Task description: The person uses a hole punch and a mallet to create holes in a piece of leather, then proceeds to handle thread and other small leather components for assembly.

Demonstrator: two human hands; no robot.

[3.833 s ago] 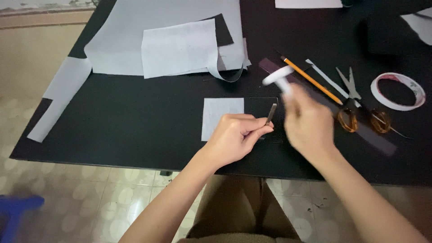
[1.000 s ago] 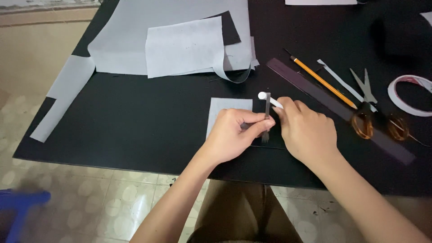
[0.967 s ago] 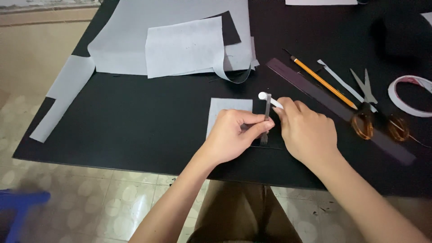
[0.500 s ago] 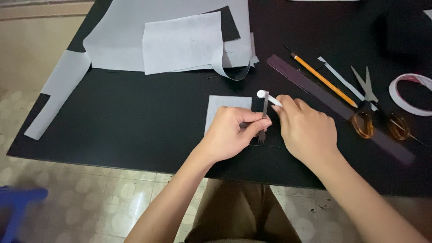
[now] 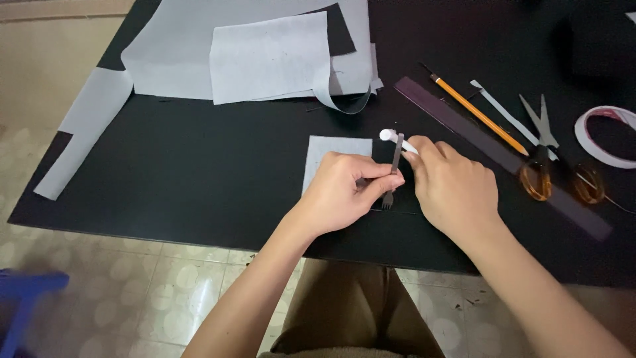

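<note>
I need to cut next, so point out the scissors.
In the head view, the scissors lie on the right side of the black table, across the dark ruler, between the pencil and the tape roll.

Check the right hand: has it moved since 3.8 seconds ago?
Yes. The right hand came down and left, away from the scissors, to the pronged tool held by the left hand.

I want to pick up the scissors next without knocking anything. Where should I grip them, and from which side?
Take the scissors by the amber handle loops, coming from the near table edge. The loops point toward you and the blades point away, so the handles are reached first. The loops lie over the dark ruler, with the pencil and a white strip close on the left, so lifting straight up seems safest.
</note>
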